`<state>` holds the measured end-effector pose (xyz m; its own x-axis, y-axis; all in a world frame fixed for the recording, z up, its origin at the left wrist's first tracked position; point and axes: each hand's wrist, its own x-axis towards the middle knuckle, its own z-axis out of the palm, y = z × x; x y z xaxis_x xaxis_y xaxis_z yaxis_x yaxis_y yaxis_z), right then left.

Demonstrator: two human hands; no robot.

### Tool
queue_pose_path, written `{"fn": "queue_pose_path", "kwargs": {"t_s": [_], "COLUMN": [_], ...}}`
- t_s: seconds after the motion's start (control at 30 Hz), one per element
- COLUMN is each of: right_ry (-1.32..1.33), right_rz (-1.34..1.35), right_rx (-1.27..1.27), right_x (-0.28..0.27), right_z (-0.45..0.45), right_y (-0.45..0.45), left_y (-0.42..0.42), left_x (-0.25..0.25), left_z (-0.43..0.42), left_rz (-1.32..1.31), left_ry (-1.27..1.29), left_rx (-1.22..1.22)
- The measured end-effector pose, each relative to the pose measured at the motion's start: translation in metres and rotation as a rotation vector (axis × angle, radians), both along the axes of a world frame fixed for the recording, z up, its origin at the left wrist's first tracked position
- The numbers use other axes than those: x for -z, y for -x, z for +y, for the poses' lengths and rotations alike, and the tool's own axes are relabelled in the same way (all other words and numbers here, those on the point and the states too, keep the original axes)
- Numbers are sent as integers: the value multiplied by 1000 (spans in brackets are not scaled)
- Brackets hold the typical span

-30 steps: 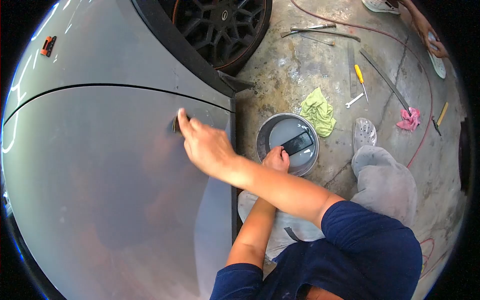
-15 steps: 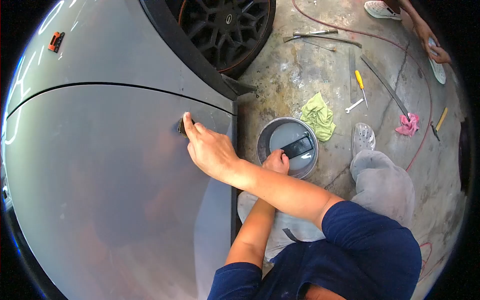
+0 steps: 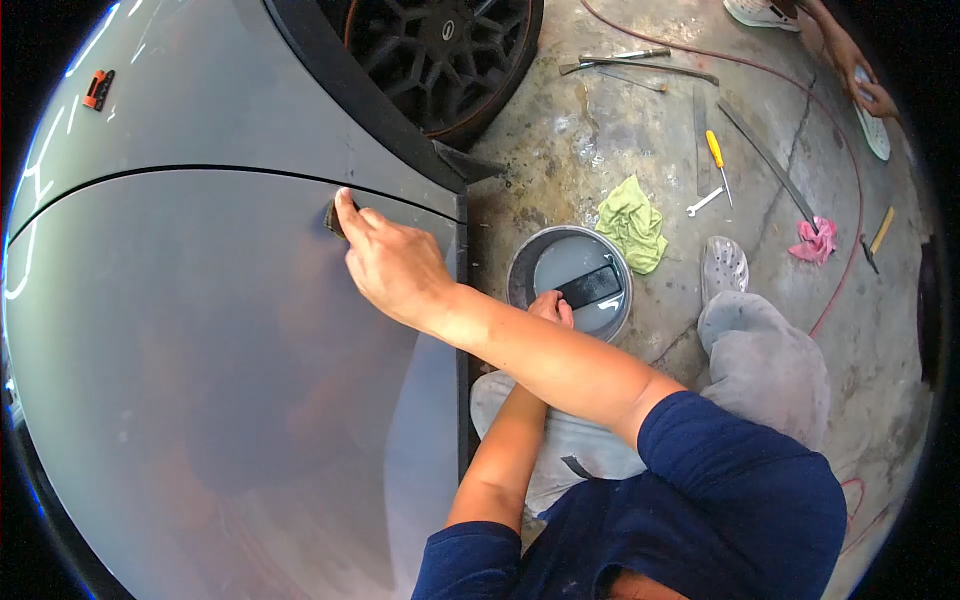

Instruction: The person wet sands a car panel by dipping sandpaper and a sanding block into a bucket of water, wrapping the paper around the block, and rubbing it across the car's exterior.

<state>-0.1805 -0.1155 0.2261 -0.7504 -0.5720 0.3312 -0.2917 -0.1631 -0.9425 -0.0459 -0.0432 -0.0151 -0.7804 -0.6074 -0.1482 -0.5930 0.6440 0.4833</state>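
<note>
My right hand point(image 3: 395, 265) presses a small dark pad point(image 3: 334, 219), perhaps sandpaper, onto the grey car door point(image 3: 250, 330), close to the seam with the fender. Its index finger lies extended along the pad, most of which is hidden. My right arm crosses over the left one. Down at the bucket point(image 3: 517, 268), my left hand point(image 3: 551, 308) has its fingers closed at the end of a flat black rectangular block point(image 3: 590, 287). That block is over or in the cloudy water point(image 3: 565, 260); which of the two I cannot tell.
A green cloth point(image 3: 632, 225) lies beside the bucket. Further off are a yellow-handled screwdriver point(image 3: 714, 148), a wrench point(image 3: 706, 202), long metal bars point(image 3: 765, 160), a pink cloth point(image 3: 814, 241) and a red hose point(image 3: 857, 190). The car wheel point(image 3: 445, 60) stands ahead; another person's hands point(image 3: 862, 85) show top right.
My right hand has slid the pad up and left along the door, nearer the seam. My left hand stays at the bucket with the black block. The whole view has shifted slightly.
</note>
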Motion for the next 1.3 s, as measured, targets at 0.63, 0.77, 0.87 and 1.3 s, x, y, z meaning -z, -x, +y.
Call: {"fn": "queue_pose_path", "kwargs": {"t_s": [0.63, 0.77, 0.87, 1.3], "right_ry": [-11, -10, 98, -31], "right_rz": [107, 73, 98, 110], "right_rx": [96, 109, 82, 97], "right_x": [25, 50, 14, 48], "right_z": [-2, -5, -2, 4], "right_y": [2, -6, 9, -2], "left_y": [-11, -10, -6, -8], "left_x": [11, 17, 1, 10], "left_z": [4, -2, 12, 3], "left_rz": [83, 105, 112, 132], "left_ry": [36, 62, 30, 89], "left_rx": [13, 34, -10, 35]}}
